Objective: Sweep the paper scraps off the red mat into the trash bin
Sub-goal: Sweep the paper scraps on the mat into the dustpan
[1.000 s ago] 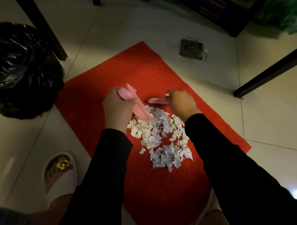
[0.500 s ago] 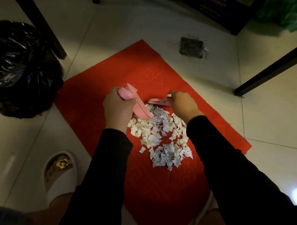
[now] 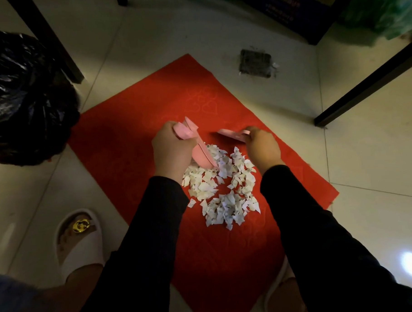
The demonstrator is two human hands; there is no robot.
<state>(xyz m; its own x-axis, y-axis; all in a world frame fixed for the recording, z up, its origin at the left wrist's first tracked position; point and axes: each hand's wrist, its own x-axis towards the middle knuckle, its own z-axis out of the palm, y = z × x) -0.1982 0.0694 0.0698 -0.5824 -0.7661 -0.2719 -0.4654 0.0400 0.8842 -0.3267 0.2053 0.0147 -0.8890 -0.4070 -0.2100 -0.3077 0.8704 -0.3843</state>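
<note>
left hand point(image 3: 174, 152) grip clamped on pink dustpan point(image 3: 201, 153), tilted into paper scraps point(image 3: 221, 185) | right hand point(image 3: 262, 148) grip clamped on pink brush point(image 3: 231, 134)

White torn paper scraps point(image 3: 222, 190) lie on a red mat embossed with faint hearts point(image 3: 129, 145), beside a glossy black plastic-lined trash bin point(image 3: 20, 93); pink plastic dustpan point(image 3: 201, 153).

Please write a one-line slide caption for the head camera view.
Left hand and right hand each hold a pink tool beside white paper scraps on the red mat.
</note>
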